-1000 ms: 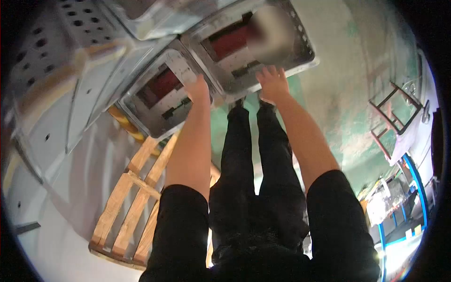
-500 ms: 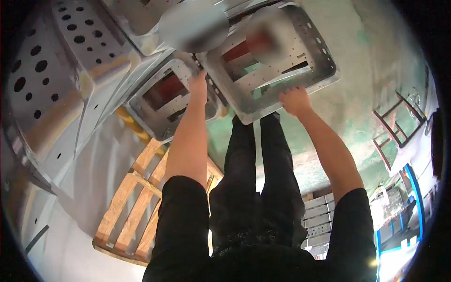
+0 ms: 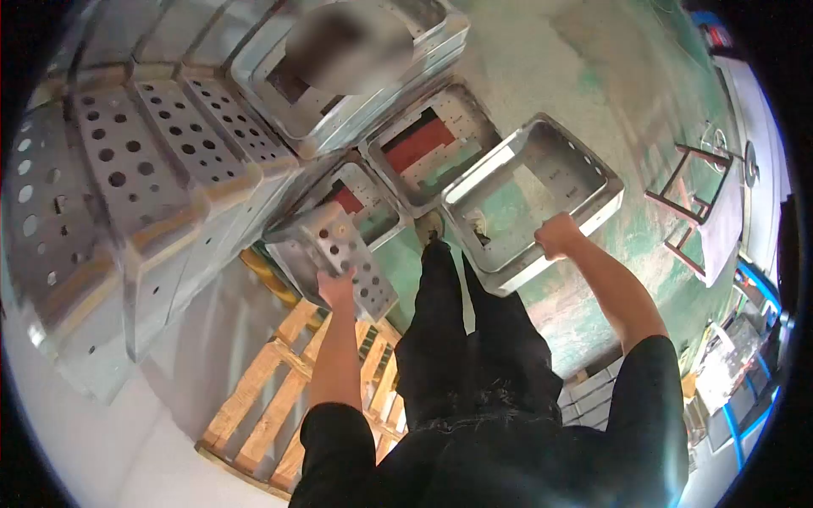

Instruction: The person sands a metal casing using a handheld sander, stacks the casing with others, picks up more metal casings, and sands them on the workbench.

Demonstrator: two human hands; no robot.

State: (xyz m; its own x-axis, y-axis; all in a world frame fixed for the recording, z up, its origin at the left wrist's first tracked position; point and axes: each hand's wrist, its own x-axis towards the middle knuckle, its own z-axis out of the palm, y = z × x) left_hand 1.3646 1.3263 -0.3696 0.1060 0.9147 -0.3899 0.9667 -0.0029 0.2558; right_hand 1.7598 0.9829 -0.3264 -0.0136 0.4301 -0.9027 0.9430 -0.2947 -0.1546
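My right hand (image 3: 559, 235) is closed around the near rim of an open rectangular metal casing (image 3: 563, 165) with rounded corners and cutouts. This casing is tilted above the green floor, in front of my legs. On the other side, my left hand (image 3: 336, 288) grips a second metal casing (image 3: 360, 275), turned so that its wall with round holes faces up. The fingertips of the left hand lie over its edge. Beyond the two held pieces, similar metal casings (image 3: 398, 190) with rectangular openings stand on the floor.
Tall stacks of perforated metal casings (image 3: 182, 140) rise on the left, with another stack (image 3: 436, 55) farther ahead. A wooden pallet (image 3: 271, 385) lies at lower left, near a yellow bar (image 3: 269, 275). At right stands a brown metal frame (image 3: 690, 199).
Both hands have moved back towards my body and farther apart, each with a metal casing. The left casing has tipped to show its holed side. The view has shifted too.
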